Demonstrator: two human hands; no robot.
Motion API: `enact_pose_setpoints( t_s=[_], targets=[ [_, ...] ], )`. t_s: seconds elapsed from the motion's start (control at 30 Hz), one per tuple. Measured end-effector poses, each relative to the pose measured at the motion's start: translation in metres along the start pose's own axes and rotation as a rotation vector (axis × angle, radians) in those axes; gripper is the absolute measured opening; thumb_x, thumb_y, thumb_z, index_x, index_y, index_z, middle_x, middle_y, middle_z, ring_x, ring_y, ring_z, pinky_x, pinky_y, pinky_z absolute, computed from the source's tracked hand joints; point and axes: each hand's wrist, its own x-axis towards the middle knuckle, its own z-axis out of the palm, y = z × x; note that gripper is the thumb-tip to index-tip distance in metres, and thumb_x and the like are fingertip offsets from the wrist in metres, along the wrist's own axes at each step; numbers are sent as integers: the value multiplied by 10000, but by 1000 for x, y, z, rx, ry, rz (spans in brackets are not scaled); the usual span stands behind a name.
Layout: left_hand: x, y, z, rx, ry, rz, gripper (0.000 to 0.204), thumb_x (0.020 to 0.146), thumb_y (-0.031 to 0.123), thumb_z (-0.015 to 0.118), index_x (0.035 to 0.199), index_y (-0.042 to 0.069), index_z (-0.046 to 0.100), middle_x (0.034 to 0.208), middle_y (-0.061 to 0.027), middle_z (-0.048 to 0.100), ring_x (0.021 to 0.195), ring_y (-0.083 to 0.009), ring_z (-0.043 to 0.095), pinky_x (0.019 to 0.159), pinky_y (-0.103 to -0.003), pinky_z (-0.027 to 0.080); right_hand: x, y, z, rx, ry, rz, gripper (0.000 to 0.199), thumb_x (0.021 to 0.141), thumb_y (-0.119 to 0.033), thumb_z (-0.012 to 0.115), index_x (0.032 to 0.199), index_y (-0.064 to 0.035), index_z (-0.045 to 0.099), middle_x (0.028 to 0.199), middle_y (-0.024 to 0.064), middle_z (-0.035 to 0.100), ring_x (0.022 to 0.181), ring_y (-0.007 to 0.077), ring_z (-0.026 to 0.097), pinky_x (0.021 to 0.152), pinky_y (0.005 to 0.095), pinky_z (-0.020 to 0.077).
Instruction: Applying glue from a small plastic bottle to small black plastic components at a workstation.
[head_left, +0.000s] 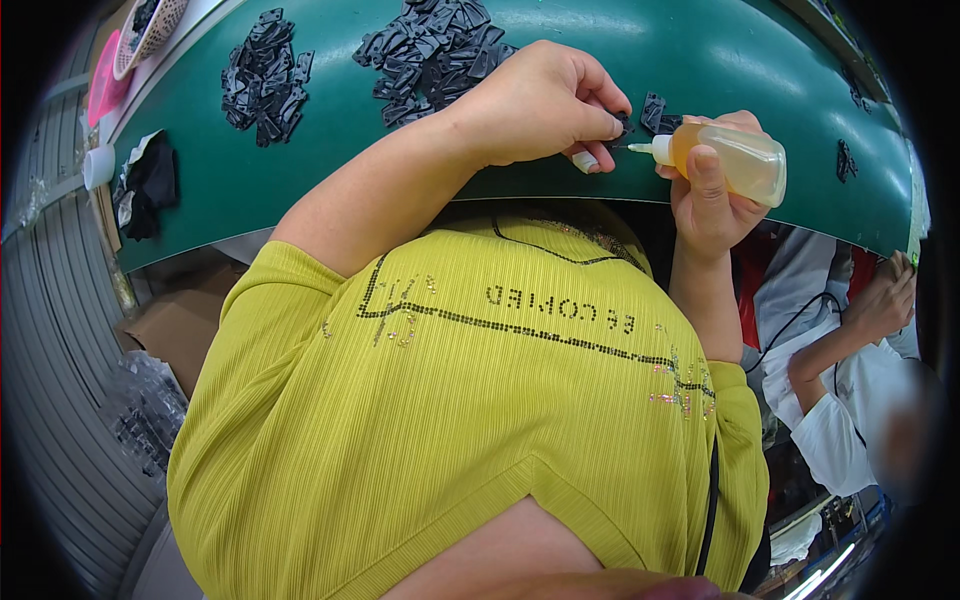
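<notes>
My right hand [712, 190] is wrapped round a clear squeeze bottle [745, 165] that holds amber liquid. The bottle lies nearly on its side, its thin nozzle pointing left. Close to the nozzle tip, my left hand [570, 105] pinches a small black plastic part [624, 124], mostly hidden by the fingers. A pale wrap covers one of its fingertips. Just beyond the bottle, a few more black parts [656, 115] lie on the green table [600, 35]. Whether the nozzle touches the held part, I cannot tell.
A big heap of black parts [430, 60] lies beyond my left forearm, a smaller heap [265, 80] farther left. A dark cloth [150, 185] and a white cup [99, 167] are at the left edge. At the right, another person's hand [885, 295] is by the table edge.
</notes>
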Motion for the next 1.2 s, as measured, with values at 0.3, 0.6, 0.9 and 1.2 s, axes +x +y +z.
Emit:
enact_pose_setpoints(
  t_s=[0.3, 0.6, 0.9, 1.2],
  targets=[
    [3, -3, 0, -13, 13, 15, 220, 819, 7, 609, 1009, -99, 579, 843, -139, 645, 657, -173, 669, 594, -241, 544, 3, 4, -4, 17, -13, -9, 146, 814, 1, 652, 946, 23, 592, 865, 111, 589, 626, 135, 579, 494, 217, 456],
    [16, 3, 11, 251, 169, 269, 289, 811, 128, 672, 1042, -43, 634, 794, -95, 663, 649, -132, 657, 583, -223, 513, 17, 10, -34, 447, 402, 184, 268, 880, -255, 604, 926, 9, 585, 842, 152, 622, 565, 134, 498, 523, 254, 401],
    [12, -4, -14, 1056, 577, 431, 219, 762, 232, 695, 804, 20, 659, 751, -112, 653, 691, -266, 632, 663, -348, 502, 14, 7, -26, 389, 313, 148, 124, 882, -165, 586, 927, -52, 608, 851, 116, 629, 568, 150, 507, 485, 296, 421],
    [5, -6, -9, 964, 512, 482, 200, 728, 191, 709, 786, 11, 644, 771, -143, 642, 723, -302, 618, 666, -365, 493, 10, 8, -17, 266, 273, 104, 228, 869, -226, 624, 974, -25, 600, 865, 145, 643, 546, 148, 505, 528, 286, 442]
  ],
)
